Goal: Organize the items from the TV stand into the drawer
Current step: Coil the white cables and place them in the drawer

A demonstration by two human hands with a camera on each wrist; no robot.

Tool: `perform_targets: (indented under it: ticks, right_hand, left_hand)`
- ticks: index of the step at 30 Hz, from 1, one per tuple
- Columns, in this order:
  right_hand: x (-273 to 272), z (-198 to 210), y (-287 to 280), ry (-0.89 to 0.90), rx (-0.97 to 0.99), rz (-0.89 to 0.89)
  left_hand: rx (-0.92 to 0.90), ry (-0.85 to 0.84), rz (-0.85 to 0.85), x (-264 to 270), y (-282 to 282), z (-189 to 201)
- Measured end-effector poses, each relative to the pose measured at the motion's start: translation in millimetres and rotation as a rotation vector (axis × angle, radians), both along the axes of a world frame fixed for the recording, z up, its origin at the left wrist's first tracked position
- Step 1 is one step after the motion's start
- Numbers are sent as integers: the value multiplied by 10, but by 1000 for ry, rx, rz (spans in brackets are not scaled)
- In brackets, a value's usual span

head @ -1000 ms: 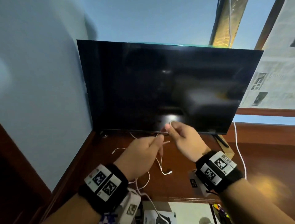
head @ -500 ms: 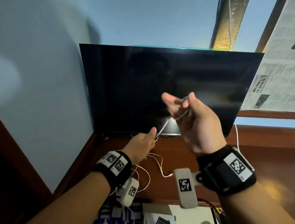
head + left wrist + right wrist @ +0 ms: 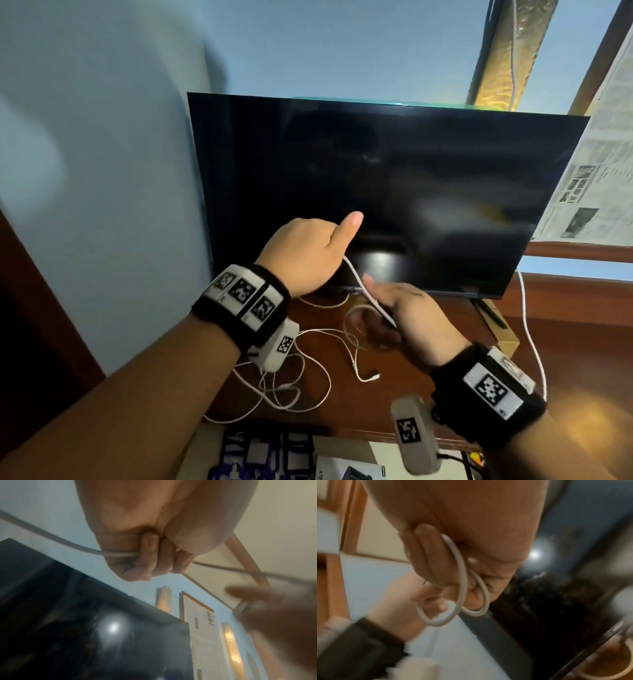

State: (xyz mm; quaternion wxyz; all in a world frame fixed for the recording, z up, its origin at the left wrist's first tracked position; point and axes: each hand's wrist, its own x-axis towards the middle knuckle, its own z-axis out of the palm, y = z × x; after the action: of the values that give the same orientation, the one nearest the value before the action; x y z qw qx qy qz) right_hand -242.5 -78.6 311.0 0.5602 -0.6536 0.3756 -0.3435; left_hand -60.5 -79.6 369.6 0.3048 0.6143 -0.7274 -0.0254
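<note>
Two hands at work: both are on one white cable (image 3: pixel 356 279) in front of the television (image 3: pixel 376 192).
Head view, left hand (image 3: pixel 305 255): fist closed round the cable, thumb sticking up, held above the desk (image 3: pixel 428 359).
Head view, right hand (image 3: pixel 400 313): lower and just beside the left, fingers curled round a small loop of the cable.
Head view, loose cable: the remaining length trails in slack curves on the desk below both hands, plug end lying free.
Left wrist view: fingers (image 3: pixel 149 555) pressed together with the cable (image 3: pixel 72 543) clamped through the fist and running out on both sides.
Right wrist view: fingers (image 3: pixel 433 561) bent, two or three loops of cable (image 3: pixel 462 577) wound round them.
Step in hand, as I judge it: coiling the cable into a bundle for the drawer, which is not in view.
Doing it well: let the left fist feed slack lightly while the right winds even loops.
Risk: a hard tug could drag the tangled slack into a knot.
</note>
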Motion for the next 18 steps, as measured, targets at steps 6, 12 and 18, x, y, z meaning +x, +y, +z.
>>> perform_targets:
  ticks: [6, 12, 18]
  right_hand:
    - [52, 333, 20, -371, 135, -77]
    - [-47, 223, -158, -413, 27, -258]
    - [-17, 152, -189, -352, -32, -280]
  left_hand:
    - [199, 300, -5, 152, -311, -496]
    - [375, 394, -80, 110, -61, -947]
    - [354, 436, -213, -7, 156, -884]
